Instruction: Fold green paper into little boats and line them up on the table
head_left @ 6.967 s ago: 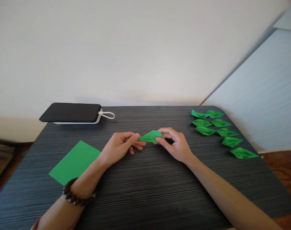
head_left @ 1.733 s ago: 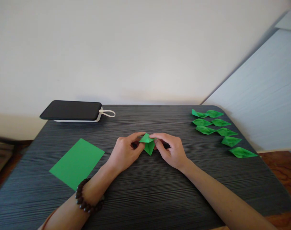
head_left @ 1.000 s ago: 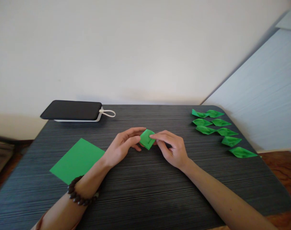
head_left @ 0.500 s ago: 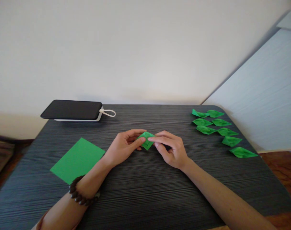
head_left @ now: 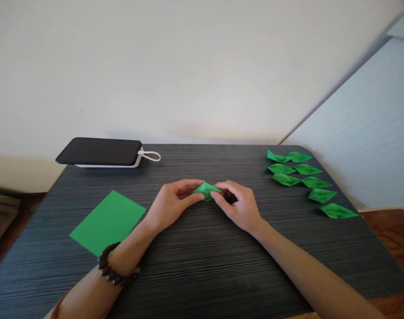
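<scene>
- The left hand [head_left: 173, 201] is grasping the left side of the paper [head_left: 205, 188], with the thumb on the near face and the other fingers behind it.
- The right hand [head_left: 240, 204] is grasping the right side of the same paper, its thumb pressed on the near face, close to the left thumb.
- The paper is green, small and folded, with a raised point at the top; it is between the two hands, over the middle of the table [head_left: 202, 274].
- The fingers cover its lower part, so I cannot tell whether it touches the table.
- A flat green sheet [head_left: 105, 221] lies on the table at the left, turned like a diamond; the left forearm and a bracelet [head_left: 113, 272] of dark beads cover its near edge partly.
- Behind the sheet, near the far left corner, a black slab [head_left: 98, 151] lies upon a white box [head_left: 108, 166], and a white loop [head_left: 151, 156] stands out from the right end.
- At the right, well apart from the hands, eight folded green pieces [head_left: 316, 182] lie on the table: three pairs, then two single ones nearer to the person.
- A pale wall [head_left: 202, 71] rises behind the table.
</scene>
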Demonstrator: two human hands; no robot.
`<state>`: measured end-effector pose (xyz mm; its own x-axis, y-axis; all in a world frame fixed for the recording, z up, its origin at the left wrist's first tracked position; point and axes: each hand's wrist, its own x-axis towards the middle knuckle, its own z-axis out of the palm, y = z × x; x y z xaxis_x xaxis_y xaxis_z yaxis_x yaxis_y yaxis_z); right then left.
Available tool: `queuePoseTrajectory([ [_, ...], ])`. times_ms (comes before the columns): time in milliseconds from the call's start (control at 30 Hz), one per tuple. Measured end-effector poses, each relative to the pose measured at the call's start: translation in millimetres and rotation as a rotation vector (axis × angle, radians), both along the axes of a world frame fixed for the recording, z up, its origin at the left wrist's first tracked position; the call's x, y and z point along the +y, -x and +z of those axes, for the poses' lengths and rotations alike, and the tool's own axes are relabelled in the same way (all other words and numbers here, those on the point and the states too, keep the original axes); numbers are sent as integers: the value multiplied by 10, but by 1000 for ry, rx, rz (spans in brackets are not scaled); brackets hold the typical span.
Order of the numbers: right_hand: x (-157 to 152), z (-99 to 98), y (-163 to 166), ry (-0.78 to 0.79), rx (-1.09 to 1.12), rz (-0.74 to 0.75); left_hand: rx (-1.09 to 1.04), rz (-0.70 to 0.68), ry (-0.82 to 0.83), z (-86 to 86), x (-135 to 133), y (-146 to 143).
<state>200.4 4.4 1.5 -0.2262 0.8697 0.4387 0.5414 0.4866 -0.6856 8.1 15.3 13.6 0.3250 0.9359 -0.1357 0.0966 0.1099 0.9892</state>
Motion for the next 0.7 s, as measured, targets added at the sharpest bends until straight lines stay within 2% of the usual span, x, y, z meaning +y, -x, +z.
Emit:
queuePoseTrajectory([
  [167, 11, 4, -3, 38, 17, -24, 48, -32, 86, 29, 8, 9],
  [533, 35, -8, -29, 197, 114, 29, 122, -13, 52, 36, -4, 24],
  [700, 34, 0, -31, 214, 140, 11, 95, -20, 73, 35, -4, 25],
])
